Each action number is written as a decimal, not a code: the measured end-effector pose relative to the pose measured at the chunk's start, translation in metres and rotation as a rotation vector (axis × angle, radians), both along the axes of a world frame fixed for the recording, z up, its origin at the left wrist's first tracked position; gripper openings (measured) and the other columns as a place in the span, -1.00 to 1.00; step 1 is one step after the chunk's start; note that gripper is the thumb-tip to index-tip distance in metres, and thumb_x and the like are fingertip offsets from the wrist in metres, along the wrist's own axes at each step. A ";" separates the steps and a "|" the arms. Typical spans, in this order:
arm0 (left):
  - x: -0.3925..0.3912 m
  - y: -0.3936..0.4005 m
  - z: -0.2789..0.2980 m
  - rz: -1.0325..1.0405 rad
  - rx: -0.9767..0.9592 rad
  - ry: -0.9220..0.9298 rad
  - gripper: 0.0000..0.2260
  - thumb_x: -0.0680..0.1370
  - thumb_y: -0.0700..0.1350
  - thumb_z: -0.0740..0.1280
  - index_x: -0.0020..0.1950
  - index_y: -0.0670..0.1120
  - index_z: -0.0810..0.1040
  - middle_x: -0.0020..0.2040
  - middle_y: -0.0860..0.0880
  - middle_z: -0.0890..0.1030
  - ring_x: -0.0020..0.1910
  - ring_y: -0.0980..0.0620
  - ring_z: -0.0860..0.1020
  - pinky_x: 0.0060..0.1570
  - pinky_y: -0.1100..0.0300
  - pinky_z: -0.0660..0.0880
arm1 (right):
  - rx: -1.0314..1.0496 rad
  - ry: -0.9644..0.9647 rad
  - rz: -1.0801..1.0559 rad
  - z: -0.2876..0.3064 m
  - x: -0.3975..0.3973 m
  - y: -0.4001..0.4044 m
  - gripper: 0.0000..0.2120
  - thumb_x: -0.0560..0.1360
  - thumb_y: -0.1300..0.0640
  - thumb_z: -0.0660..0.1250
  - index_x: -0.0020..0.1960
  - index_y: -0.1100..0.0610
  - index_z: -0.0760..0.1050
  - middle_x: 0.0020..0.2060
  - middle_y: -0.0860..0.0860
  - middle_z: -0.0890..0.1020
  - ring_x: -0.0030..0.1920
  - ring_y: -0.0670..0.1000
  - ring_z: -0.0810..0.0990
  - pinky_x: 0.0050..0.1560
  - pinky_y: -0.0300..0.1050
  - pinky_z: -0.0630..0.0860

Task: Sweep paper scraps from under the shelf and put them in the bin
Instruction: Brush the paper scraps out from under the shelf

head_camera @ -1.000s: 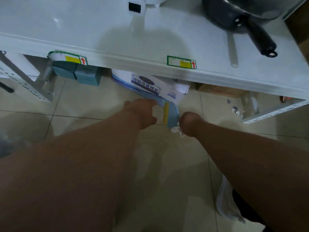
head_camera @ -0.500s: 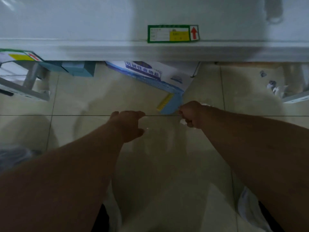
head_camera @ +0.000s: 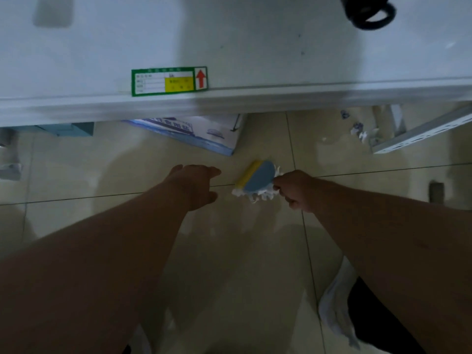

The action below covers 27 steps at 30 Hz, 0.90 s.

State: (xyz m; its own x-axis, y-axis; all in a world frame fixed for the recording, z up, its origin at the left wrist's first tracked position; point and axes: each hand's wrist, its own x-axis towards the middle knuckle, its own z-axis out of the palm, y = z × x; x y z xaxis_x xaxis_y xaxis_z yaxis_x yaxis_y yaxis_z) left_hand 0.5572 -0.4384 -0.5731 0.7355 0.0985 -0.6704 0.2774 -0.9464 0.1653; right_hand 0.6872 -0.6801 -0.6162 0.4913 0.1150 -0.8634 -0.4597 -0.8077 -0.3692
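A small blue tool with a yellow edge point(head_camera: 258, 178) lies low over the tiled floor in front of the white shelf point(head_camera: 229, 100). My right hand point(head_camera: 297, 191) is shut on its right end. White paper scraps point(head_camera: 255, 195) are bunched under and beside the tool. My left hand point(head_camera: 196, 186) hovers just left of the tool with fingers apart and holds nothing. More scraps point(head_camera: 357, 129) lie under the shelf at the right, near a metal foot. The bin is not in view.
A blue and white box point(head_camera: 204, 135) pokes out from under the shelf right behind the tool. A teal box point(head_camera: 69, 129) sits under the shelf at left. A perforated metal shelf foot point(head_camera: 419, 132) stands at right. A black pan handle point(head_camera: 367, 11) lies on the shelf top.
The tool and my right hand have drawn back from the box corner toward me, with white scraps now showing beneath the tool. My left hand has opened its fingers.
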 end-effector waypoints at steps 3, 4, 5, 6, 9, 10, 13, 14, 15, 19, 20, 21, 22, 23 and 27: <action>0.009 -0.010 0.002 0.009 -0.008 -0.036 -0.35 0.63 0.22 0.31 0.67 0.15 0.17 0.63 0.00 0.33 0.59 -0.06 0.31 0.58 -0.06 0.22 | -0.025 0.052 0.105 -0.003 -0.014 0.003 -0.88 0.60 0.06 0.33 -0.07 0.08 0.49 -0.37 0.03 0.43 -0.46 -0.04 0.32 -0.47 -0.29 0.25; 0.009 -0.012 0.001 0.012 -0.009 -0.044 -0.35 0.63 0.22 0.32 0.67 0.14 0.17 0.63 0.00 0.33 0.59 -0.06 0.32 0.58 -0.06 0.23 | -0.047 0.054 0.150 -0.005 -0.019 0.005 -0.88 0.60 0.02 0.33 0.04 0.06 0.49 -0.32 0.03 0.46 -0.42 -0.03 0.37 -0.47 -0.30 0.30; 0.007 -0.014 0.000 0.016 -0.010 -0.050 -0.35 0.62 0.22 0.32 0.67 0.14 0.18 0.63 0.00 0.34 0.59 -0.06 0.32 0.57 -0.05 0.23 | -0.065 0.050 0.197 -0.009 -0.021 0.008 -0.80 0.60 -0.02 0.33 0.17 0.04 0.50 -0.24 0.04 0.51 -0.35 -0.01 0.45 -0.45 -0.27 0.35; 0.004 -0.015 0.000 0.018 -0.014 -0.049 -0.35 0.62 0.21 0.33 0.67 0.14 0.19 0.62 0.00 0.35 0.58 -0.06 0.33 0.57 -0.04 0.24 | -0.085 0.036 0.265 -0.011 -0.022 0.012 -0.69 0.61 -0.04 0.31 0.30 0.05 0.48 -0.13 0.05 0.56 -0.25 0.03 0.52 -0.42 -0.24 0.41; -0.007 -0.020 0.001 0.009 -0.013 -0.051 -0.35 0.62 0.20 0.34 0.66 0.14 0.20 0.61 0.00 0.36 0.57 -0.06 0.35 0.56 -0.03 0.25 | -0.132 -0.056 0.466 -0.010 -0.019 0.019 -0.49 0.65 -0.03 0.25 0.52 0.18 0.32 0.23 0.09 0.53 0.16 0.14 0.55 -0.13 -0.05 0.57; -0.010 -0.022 0.003 -0.003 -0.010 -0.051 -0.35 0.62 0.20 0.34 0.66 0.14 0.20 0.61 -0.01 0.37 0.57 -0.06 0.35 0.56 -0.03 0.25 | -0.144 -0.090 0.471 -0.007 -0.017 0.019 -0.47 0.64 0.00 0.27 0.54 0.20 0.31 0.36 0.11 0.49 0.28 0.17 0.53 0.08 0.02 0.58; -0.011 -0.028 0.015 -0.062 0.013 -0.074 -0.35 0.62 0.21 0.32 0.67 0.15 0.19 0.59 -0.02 0.39 0.55 -0.07 0.37 0.55 -0.04 0.26 | -0.272 -0.142 0.548 0.010 -0.009 0.006 -0.55 0.62 0.09 0.30 0.45 0.25 0.42 0.34 0.14 0.54 0.31 0.18 0.55 0.24 -0.04 0.52; -0.010 -0.031 0.023 -0.081 0.025 -0.090 -0.35 0.62 0.22 0.32 0.66 0.15 0.19 0.60 -0.02 0.39 0.55 -0.07 0.37 0.55 -0.04 0.27 | -0.297 -0.188 0.586 0.018 -0.006 -0.002 -0.62 0.62 0.10 0.30 0.37 0.26 0.49 0.21 0.12 0.60 0.23 0.17 0.59 0.14 -0.07 0.53; -0.007 -0.033 0.031 -0.098 0.034 -0.109 -0.35 0.62 0.22 0.32 0.67 0.16 0.19 0.60 -0.02 0.38 0.56 -0.08 0.37 0.54 -0.04 0.27 | -0.304 -0.209 0.587 0.027 -0.003 -0.008 -0.69 0.60 0.11 0.30 0.29 0.24 0.54 0.08 0.12 0.61 0.15 0.17 0.62 0.06 -0.07 0.53; -0.001 -0.049 0.075 -0.096 0.013 -0.233 -0.35 0.60 0.19 0.36 0.66 0.15 0.22 0.61 -0.02 0.39 0.55 -0.08 0.38 0.52 0.01 0.33 | -0.273 -0.314 0.634 0.075 0.007 -0.028 -0.86 0.60 0.10 0.27 0.06 0.11 0.56 0.03 0.14 0.60 0.04 0.11 0.60 0.04 -0.08 0.55; -0.002 -0.054 0.087 -0.082 -0.002 -0.276 -0.35 0.60 0.18 0.37 0.65 0.15 0.24 0.60 -0.01 0.40 0.55 -0.08 0.39 0.51 0.02 0.34 | -0.289 -0.322 0.678 0.088 0.008 -0.031 -0.85 0.62 0.10 0.23 0.00 0.13 0.54 0.05 0.12 0.59 0.03 0.09 0.58 0.00 -0.13 0.56; -0.004 -0.060 0.099 -0.068 -0.016 -0.319 -0.36 0.60 0.17 0.38 0.65 0.15 0.25 0.59 -0.01 0.41 0.54 -0.08 0.39 0.51 0.03 0.35 | -0.306 -0.327 0.657 0.100 0.010 -0.034 -0.82 0.66 0.13 0.18 0.06 0.15 0.55 0.13 0.11 0.59 0.09 0.09 0.57 0.02 -0.14 0.55; -0.006 -0.067 0.111 -0.057 -0.023 -0.362 -0.37 0.60 0.16 0.38 0.64 0.15 0.26 0.58 -0.01 0.42 0.53 -0.08 0.40 0.50 0.03 0.36 | -0.321 -0.357 0.671 0.118 0.010 -0.038 -0.76 0.68 0.17 0.14 0.23 0.19 0.53 0.25 0.13 0.57 0.22 0.10 0.56 0.15 -0.12 0.51; -0.009 -0.074 0.123 -0.055 -0.028 -0.404 -0.37 0.60 0.16 0.38 0.64 0.15 0.27 0.57 -0.01 0.43 0.53 -0.08 0.40 0.49 0.01 0.37 | -0.339 -0.423 0.812 0.134 0.011 -0.043 -0.68 0.68 0.20 0.11 0.38 0.23 0.44 0.35 0.15 0.53 0.33 0.13 0.52 0.29 -0.09 0.45; -0.017 -0.103 0.164 -0.153 -0.005 -0.497 -0.38 0.59 0.22 0.36 0.63 0.16 0.29 0.58 0.02 0.43 0.52 -0.06 0.40 0.49 -0.04 0.37 | -0.356 -0.603 1.062 0.192 0.016 -0.076 -0.51 0.56 0.22 0.33 0.47 0.17 0.37 0.39 0.07 0.53 0.34 0.11 0.53 0.34 -0.06 0.45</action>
